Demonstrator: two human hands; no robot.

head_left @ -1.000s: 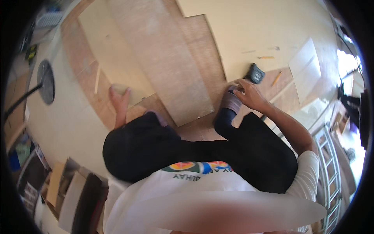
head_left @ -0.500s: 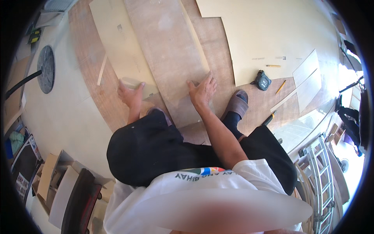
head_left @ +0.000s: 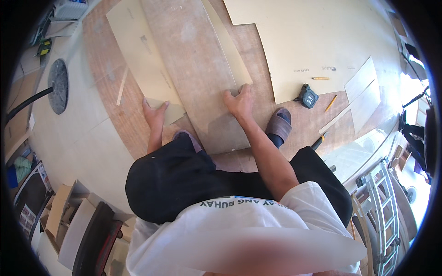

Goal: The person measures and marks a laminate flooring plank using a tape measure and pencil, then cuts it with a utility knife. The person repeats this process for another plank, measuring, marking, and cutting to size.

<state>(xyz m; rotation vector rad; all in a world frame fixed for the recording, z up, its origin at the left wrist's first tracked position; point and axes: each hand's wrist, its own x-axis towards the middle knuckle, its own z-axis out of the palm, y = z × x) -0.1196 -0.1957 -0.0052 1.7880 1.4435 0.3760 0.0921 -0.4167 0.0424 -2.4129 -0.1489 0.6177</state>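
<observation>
A long brownish plywood strip (head_left: 193, 69) lies lengthwise before me, with a narrow cream edge (head_left: 225, 41) showing along its right side. My right hand (head_left: 240, 102) is closed on its near right edge, thumb on top and fingers curled at the side. Left of it lies a cream sheet strip (head_left: 142, 50), partly beside or under the plywood. My left hand (head_left: 155, 114) rests at that strip's near left corner, thumb and fingers spread apart. Whether the left fingers reach under the corner, I cannot tell.
A large cream sheet (head_left: 313, 37) lies at right, with a tape measure (head_left: 307, 96), a pencil (head_left: 330, 103), another pencil (head_left: 321, 78) and a utility knife (head_left: 318, 140) nearby. A thin wood strip (head_left: 122, 86) lies left. A round fan (head_left: 58, 86) and an aluminium ladder (head_left: 381, 202) stand around.
My right hand has gone from spread fingers to a curled hold on the plywood's edge. The plywood strip's near end has shifted slightly. My left hand has stayed near the cream strip's corner.
</observation>
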